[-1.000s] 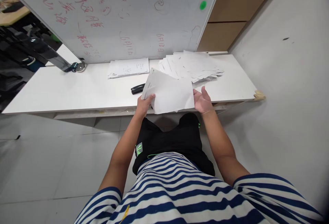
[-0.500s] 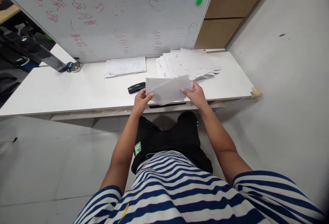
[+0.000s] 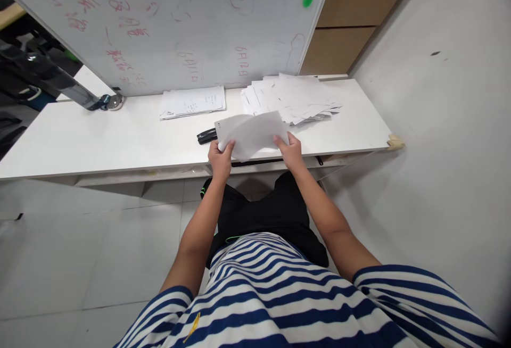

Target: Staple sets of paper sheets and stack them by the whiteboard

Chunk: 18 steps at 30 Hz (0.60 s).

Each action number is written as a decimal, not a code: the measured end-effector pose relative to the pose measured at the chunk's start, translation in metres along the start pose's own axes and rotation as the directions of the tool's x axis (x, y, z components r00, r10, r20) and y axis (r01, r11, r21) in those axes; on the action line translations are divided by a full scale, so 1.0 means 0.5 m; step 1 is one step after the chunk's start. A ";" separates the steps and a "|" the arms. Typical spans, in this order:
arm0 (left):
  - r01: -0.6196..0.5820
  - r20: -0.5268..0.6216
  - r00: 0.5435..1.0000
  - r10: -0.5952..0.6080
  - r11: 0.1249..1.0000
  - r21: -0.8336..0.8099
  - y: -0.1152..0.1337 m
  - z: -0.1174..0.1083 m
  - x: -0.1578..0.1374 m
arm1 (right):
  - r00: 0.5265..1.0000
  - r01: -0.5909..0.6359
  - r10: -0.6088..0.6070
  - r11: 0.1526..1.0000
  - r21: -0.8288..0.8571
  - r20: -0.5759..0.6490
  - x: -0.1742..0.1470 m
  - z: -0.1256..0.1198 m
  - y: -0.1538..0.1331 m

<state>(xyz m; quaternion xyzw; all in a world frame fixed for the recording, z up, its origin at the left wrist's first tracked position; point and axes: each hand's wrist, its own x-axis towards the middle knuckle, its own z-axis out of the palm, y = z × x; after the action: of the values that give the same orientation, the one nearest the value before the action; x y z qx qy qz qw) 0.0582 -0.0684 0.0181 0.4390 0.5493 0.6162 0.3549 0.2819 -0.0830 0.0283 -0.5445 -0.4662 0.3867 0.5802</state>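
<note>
White sheets of paper (image 3: 253, 136), slightly bowed and fanned at an angle to each other, are held over the front of the white desk. My left hand (image 3: 221, 159) pinches their left edge between thumb and fingers. At the right edge, my right hand (image 3: 290, 152) is closed on them, thumb on top. A black stapler (image 3: 206, 135) lies on the desk just beyond my left hand, its right end hidden behind the paper. Farther back rest a neat stack of written sheets (image 3: 193, 102) and a loose, messy pile of papers (image 3: 289, 97).
A whiteboard (image 3: 191, 23) with red writing and a green magnet (image 3: 307, 0) stands along the back of the desk (image 3: 99, 146). A dark transparent bottle (image 3: 75, 90) lies at the left. Brown panels (image 3: 339, 50) and a grey wall (image 3: 447, 140) bound the right side.
Both hands have shifted a little left with the paper. The sheets now bow more, and their left edge covers more of the stapler.
</note>
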 end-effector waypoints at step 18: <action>-0.158 0.179 0.968 0.174 0.982 -0.099 0.036 0.058 0.017 | 0.995 0.095 -0.092 0.976 -0.194 0.028 0.033 0.037 0.037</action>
<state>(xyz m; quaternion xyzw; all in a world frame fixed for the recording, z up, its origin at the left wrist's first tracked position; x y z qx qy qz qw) 0.0831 -0.0527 0.0373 0.5241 0.4483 0.6224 0.3701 0.2695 -0.0602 0.0113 -0.5727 -0.5323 0.3163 0.5372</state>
